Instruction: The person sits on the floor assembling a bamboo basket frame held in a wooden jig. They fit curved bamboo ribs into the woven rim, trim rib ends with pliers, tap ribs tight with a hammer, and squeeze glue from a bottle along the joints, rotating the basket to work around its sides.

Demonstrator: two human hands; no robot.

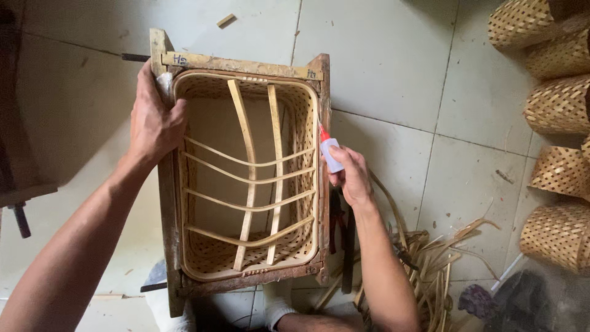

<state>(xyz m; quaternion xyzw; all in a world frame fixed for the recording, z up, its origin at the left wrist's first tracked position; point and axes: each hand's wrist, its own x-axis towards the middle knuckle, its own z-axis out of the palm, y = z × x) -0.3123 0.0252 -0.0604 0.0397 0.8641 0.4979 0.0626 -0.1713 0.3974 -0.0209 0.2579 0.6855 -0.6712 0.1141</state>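
The woven basket (246, 178), clamped in a wooden frame (324, 154) on the floor, runs lengthwise between the hands: left hand (153, 120) gripping its left rim, right hand (350, 175) closed on a small glue bottle (329, 150) tipped toward the right rim.

I see a row of woven baskets (556, 104) stacked along the right edge on the pale tiled floor (393, 61). Loose bamboo strips (430, 264) piled lower right, dark pliers (342, 240) just left of them. Small wood chip (225, 20) top centre, metal bolt (18, 219) at far left.
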